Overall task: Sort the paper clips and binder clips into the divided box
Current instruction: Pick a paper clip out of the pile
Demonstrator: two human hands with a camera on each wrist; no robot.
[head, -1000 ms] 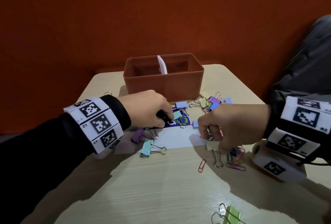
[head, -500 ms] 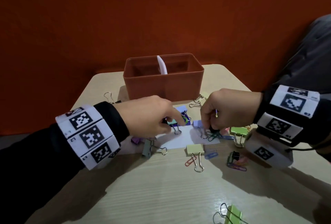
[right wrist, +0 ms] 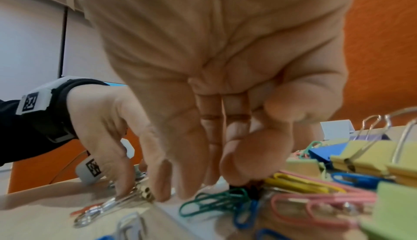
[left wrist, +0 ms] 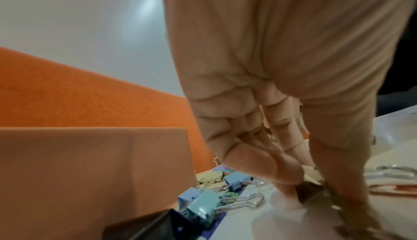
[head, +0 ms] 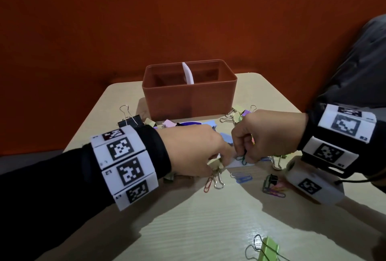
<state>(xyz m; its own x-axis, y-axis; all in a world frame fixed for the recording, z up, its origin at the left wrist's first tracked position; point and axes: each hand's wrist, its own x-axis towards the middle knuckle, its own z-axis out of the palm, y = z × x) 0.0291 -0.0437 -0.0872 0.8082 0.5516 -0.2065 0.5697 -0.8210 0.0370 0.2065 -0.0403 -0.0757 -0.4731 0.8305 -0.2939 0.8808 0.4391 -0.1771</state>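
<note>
- Now the left hand point(head: 194, 152) pinches a pale yellow binder clip point(head: 215, 165) on the table point(head: 208, 229); its wire handles point(head: 218, 180) point toward the near edge.
- Right hand point(head: 265, 135), fingers curled, pinches a green paper clip point(right wrist: 212, 202) (long axis roughly left to right in the right wrist view) lying on a white card point(head: 236, 163).
- Brown divided box point(head: 188, 93) stands on the far side, long side running left to right.
- Other clips lie scattered near both hands.

Head cam looks down, wrist cams close along fingers point(right wrist: 234, 163) (shared: clips point(head: 242, 159))
</note>
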